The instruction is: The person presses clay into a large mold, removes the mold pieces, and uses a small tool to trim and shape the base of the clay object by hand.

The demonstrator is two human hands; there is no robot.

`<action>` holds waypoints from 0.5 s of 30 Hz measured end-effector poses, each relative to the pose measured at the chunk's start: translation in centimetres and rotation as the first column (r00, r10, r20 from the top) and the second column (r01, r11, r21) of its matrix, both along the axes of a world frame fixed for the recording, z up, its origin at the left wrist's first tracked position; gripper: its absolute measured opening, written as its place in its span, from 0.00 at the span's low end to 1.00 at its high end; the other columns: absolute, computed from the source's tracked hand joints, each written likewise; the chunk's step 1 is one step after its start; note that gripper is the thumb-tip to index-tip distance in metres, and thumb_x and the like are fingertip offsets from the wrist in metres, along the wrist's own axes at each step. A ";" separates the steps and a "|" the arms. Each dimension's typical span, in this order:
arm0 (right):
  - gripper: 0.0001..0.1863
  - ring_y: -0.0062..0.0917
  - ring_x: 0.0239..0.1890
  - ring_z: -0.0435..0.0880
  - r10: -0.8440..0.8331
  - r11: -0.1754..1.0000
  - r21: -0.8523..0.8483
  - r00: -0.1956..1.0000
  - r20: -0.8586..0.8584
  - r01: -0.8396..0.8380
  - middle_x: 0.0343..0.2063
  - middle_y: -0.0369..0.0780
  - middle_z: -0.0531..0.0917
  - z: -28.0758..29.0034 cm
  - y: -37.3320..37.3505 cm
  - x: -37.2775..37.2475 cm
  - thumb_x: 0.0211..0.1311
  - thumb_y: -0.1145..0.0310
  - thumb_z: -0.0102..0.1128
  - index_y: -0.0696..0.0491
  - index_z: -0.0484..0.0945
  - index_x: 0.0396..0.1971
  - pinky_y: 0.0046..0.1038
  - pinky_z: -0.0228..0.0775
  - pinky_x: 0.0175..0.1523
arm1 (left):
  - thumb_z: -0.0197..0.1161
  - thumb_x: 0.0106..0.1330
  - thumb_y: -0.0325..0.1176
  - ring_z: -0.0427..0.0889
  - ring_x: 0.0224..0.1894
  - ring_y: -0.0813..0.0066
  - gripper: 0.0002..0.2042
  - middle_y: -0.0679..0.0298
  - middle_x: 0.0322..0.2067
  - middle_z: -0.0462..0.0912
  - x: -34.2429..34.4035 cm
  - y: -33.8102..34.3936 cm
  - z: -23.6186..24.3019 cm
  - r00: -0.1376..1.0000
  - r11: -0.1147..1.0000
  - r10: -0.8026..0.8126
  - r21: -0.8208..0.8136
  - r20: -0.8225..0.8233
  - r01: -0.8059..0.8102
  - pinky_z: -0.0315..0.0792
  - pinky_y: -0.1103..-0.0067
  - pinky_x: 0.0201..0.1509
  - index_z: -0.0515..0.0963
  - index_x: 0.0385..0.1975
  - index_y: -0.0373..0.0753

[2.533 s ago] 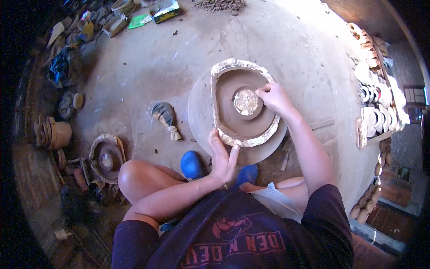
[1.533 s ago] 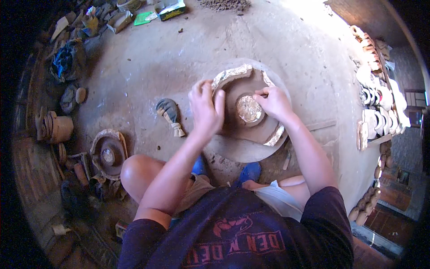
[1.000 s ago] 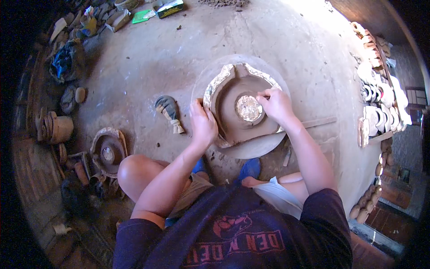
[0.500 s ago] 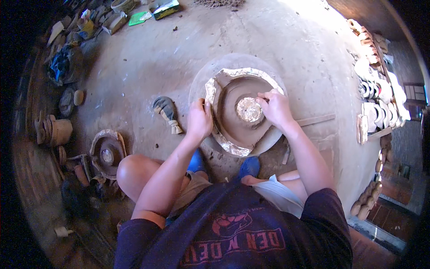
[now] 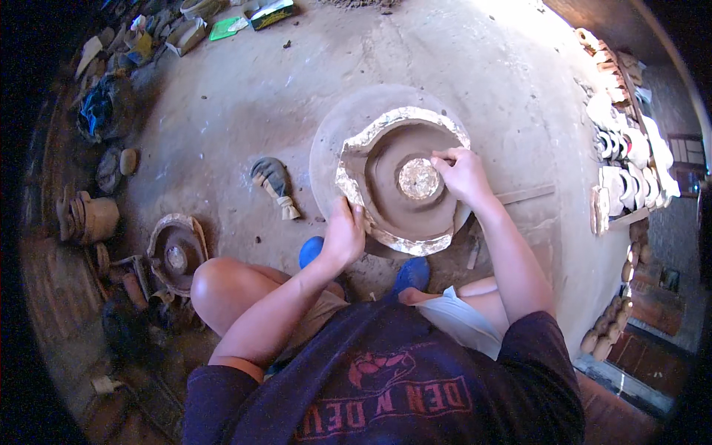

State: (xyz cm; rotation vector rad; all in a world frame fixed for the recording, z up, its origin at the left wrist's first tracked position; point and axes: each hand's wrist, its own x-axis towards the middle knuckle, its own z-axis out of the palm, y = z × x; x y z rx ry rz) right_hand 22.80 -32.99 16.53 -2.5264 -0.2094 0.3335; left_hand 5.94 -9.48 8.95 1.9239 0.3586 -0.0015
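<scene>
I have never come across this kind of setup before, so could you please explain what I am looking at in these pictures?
There is no machine holding things here: these are a person's own two bare hands. The view comes from the left one of two wide cameras worn on the head, looking down, so straight edges bend near the rim.

In front of the person, a pale disc bears a clay-coloured dish with an uneven, whitish rim. The left hand is at its near-left rim. The right hand has its fingertips at the edge of the pale raised middle; whether they pinch anything is unclear.

On the floor to the left lies a tied cloth bundle.
</scene>
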 end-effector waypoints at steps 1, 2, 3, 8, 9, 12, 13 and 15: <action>0.14 0.39 0.41 0.89 0.017 1.000 -0.009 0.998 0.060 -0.017 0.37 0.50 0.88 0.0 0.0 0.0 0.65 0.62 0.71 0.56 0.91 0.44 0.35 0.80 0.50 | 0.54 0.80 0.35 0.79 0.44 0.27 0.13 0.30 0.38 0.78 -0.3 -0.2 -0.4 1.000 0.999 -0.004 -0.049 -0.027 0.003 0.72 0.49 0.49 0.69 0.44 0.28; 0.14 0.40 0.40 0.90 0.035 0.999 -0.018 0.992 0.121 -0.033 0.37 0.50 0.88 0.0 0.1 -0.1 0.65 0.62 0.71 0.56 0.91 0.43 0.37 0.80 0.50 | 0.54 0.80 0.35 0.79 0.44 0.27 0.13 0.30 0.38 0.78 -0.8 -0.5 -0.7 1.000 0.999 -0.003 -0.047 -0.030 0.001 0.72 0.49 0.49 0.69 0.44 0.28; 0.14 0.40 0.40 0.90 0.037 0.999 -0.016 0.992 0.118 -0.035 0.37 0.50 0.88 0.0 0.3 -0.2 0.65 0.62 0.71 0.56 0.91 0.43 0.37 0.80 0.50 | 0.54 0.80 0.35 0.80 0.46 0.27 0.13 0.30 0.40 0.79 -1.2 -0.7 -1.0 0.997 0.996 -0.027 -0.085 -0.074 0.020 0.72 0.50 0.51 0.69 0.45 0.27; 0.15 0.40 0.42 0.90 -0.041 0.999 0.021 0.999 -0.021 0.041 0.39 0.50 0.88 -0.1 0.5 0.4 0.65 0.61 0.71 0.56 0.91 0.44 0.37 0.80 0.51 | 0.57 0.79 0.40 0.82 0.50 0.31 0.18 0.33 0.42 0.82 -2.4 -1.9 -1.2 0.971 0.972 -0.095 -0.229 -0.221 0.043 0.74 0.53 0.54 0.71 0.49 0.26; 0.15 0.40 0.42 0.90 -0.042 0.999 0.017 0.999 -0.020 0.042 0.39 0.50 0.88 -0.9 -0.1 1.0 0.65 0.61 0.71 0.56 0.91 0.44 0.37 0.80 0.51 | 0.59 0.79 0.41 0.84 0.50 0.36 0.19 0.35 0.42 0.84 -2.6 -2.2 -1.5 0.976 0.968 -0.102 -0.245 -0.195 0.052 0.75 0.55 0.54 0.72 0.48 0.26; 0.16 0.40 0.44 0.90 -0.055 0.989 0.135 0.996 -0.063 0.063 0.40 0.50 0.88 -2.3 -1.5 1.7 0.64 0.60 0.72 0.56 0.91 0.45 0.37 0.80 0.52 | 0.60 0.78 0.42 0.85 0.50 0.39 0.20 0.37 0.43 0.84 -2.7 -3.2 -1.9 0.958 0.937 -0.156 -0.344 -0.239 0.066 0.75 0.56 0.55 0.73 0.47 0.25; 0.17 0.38 0.44 0.90 -0.009 0.999 0.039 1.000 0.019 0.008 0.41 0.50 0.88 -1.5 0.0 1.1 0.65 0.60 0.72 0.56 0.91 0.45 0.36 0.80 0.53 | 0.59 0.80 0.42 0.88 0.42 0.49 0.19 0.42 0.41 0.87 -3.4 -3.4 -3.4 0.985 0.950 -0.117 -0.303 -0.128 0.073 0.79 0.60 0.49 0.75 0.46 0.25; 0.17 0.37 0.45 0.90 0.020 0.997 -0.078 0.994 0.110 -0.011 0.42 0.50 0.89 -0.6 -0.1 0.5 0.65 0.60 0.72 0.57 0.91 0.45 0.36 0.80 0.53 | 0.58 0.81 0.41 0.88 0.38 0.56 0.19 0.45 0.38 0.87 -2.5 -3.5 -0.4 0.955 0.889 -0.192 -0.451 -0.225 0.073 0.81 0.64 0.44 0.76 0.45 0.26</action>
